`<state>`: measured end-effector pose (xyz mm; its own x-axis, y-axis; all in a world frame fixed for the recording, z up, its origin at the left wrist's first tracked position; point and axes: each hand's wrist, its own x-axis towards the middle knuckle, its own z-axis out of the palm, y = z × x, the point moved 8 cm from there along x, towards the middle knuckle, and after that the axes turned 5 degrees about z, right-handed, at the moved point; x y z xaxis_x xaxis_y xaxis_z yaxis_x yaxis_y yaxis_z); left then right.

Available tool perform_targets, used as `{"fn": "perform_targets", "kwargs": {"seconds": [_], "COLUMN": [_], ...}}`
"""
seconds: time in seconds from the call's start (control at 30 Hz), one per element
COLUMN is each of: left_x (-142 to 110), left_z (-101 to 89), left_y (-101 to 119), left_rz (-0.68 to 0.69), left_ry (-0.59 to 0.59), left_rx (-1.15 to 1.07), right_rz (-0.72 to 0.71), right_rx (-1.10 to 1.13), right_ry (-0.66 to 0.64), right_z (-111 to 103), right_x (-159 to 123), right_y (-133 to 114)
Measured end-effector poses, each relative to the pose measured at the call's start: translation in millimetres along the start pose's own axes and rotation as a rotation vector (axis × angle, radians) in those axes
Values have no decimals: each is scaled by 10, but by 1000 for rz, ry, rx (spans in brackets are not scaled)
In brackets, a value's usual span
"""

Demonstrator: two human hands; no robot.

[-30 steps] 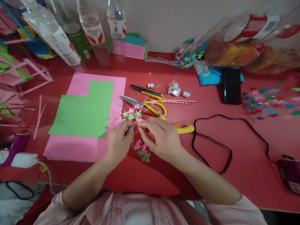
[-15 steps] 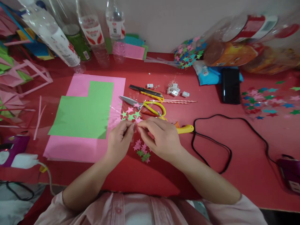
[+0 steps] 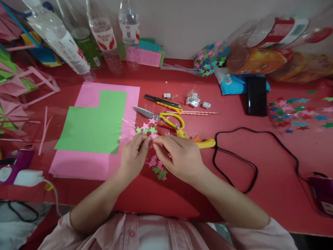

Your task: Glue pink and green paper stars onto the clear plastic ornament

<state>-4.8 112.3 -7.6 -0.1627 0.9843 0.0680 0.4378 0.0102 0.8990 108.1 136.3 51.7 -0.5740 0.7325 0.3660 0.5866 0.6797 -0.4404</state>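
My left hand [image 3: 134,156] and my right hand [image 3: 180,156] meet fingertip to fingertip above the red table, both closed in a pinch. A small pink paper star [image 3: 154,135] shows at the right fingertips. What the left fingers pinch is hidden. Just beyond them lie several green and pink stars [image 3: 145,127] with shiny clear plastic around them. Below the fingers, between the hands, is a small pile of pink and green stars [image 3: 158,167]. Yellow-handled scissors [image 3: 170,119] and a yellow glue gun [image 3: 206,143] lie beyond my right hand.
Green paper [image 3: 91,128] rests on pink sheets [image 3: 80,165] at left. A box cutter [image 3: 162,101] and twisted pink sticks [image 3: 197,113] lie ahead. Bottles [image 3: 104,38] line the wall. A black phone [image 3: 256,96] and a looping black cord [image 3: 235,158] are at right.
My hands stay together in nearly the same place, with only slight finger movement. The stars just beyond the fingertips have shifted a little. The whole view has moved slightly.
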Motion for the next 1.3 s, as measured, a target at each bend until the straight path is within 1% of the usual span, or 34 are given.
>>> {"fn": "perform_targets", "kwargs": {"seconds": [0.13,0.3,0.4,0.47,0.6,0.7,0.83,0.93,1.03,1.1,1.13,1.3], "left_x": [-23,-42,-44,-44,-54,-83,-146,-185,-160,-105,-70,75], "left_z": [-9,-23,-26,-25,-41,-72,-145,-257,-392,-450,-458,-344], "left_y": [43,94,95,99,156,196,276,356,368,331,300,117], "left_rz": [39,109,123,133,213,270,363,440,451,427,409,338], "left_ry": [-15,-15,-13,-14,17,57,116,217,331,372,368,209], "left_rx": [26,55,69,109,211,298,387,409,379,376,379,342], "right_rz": [35,-7,2,9,46,76,70,58,40,39,47,79], "right_rx": [-76,-37,-65,-75,-16,37,64,14,-28,-22,-13,59], "right_ry": [-22,-3,-38,-57,-54,-81,-99,-93,-77,-70,-68,-13], "right_z": [53,48,97,127,127,130,124,121,112,102,96,-2], "right_x": [-18,-26,-26,-27,-24,-22,-21,-23,-23,-19,-15,16], "right_y": [38,5,18,29,63,86,85,88,84,84,89,115]}}
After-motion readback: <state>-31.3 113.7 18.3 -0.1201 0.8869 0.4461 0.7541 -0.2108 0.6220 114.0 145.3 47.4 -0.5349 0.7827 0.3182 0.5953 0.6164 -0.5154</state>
